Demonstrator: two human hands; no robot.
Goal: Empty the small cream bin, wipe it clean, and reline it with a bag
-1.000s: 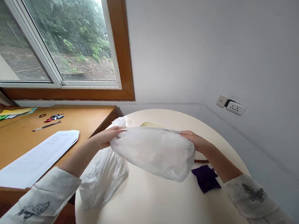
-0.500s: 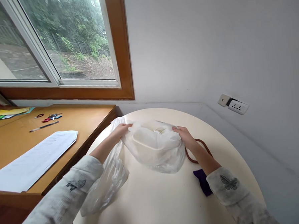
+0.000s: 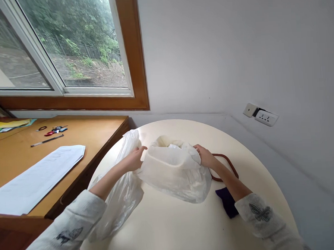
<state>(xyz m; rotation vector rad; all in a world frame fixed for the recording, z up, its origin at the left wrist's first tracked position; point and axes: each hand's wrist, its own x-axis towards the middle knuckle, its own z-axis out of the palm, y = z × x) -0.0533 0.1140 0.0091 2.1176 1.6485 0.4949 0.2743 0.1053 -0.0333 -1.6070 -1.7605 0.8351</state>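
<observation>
A white translucent plastic bag (image 3: 169, 173) stands on the round cream table (image 3: 167, 229), its mouth open at the top with something whitish showing inside. My left hand (image 3: 134, 159) is at the bag's left side, thumb stretched out and apart from the fingers. At the right rim, the fingers of my right hand (image 3: 206, 156) are closed on the bag's edge; their tips are partly hidden. A second crumpled clear plastic bag (image 3: 126, 201) lies beneath and beside my left forearm.
Near my right forearm lie a brown loop-shaped handle (image 3: 230, 164) and a dark purple cloth piece (image 3: 227, 204). On the wooden desk (image 3: 100, 132) at left are paper sheets (image 3: 41, 180), a pen (image 3: 47, 140) and keys (image 3: 57, 130). A wall socket (image 3: 266, 117) is at right.
The bag's mouth has become rounder and more open, and its lower edge sits nearer me. My left hand has moved down slightly and its thumb has come away from the rim.
</observation>
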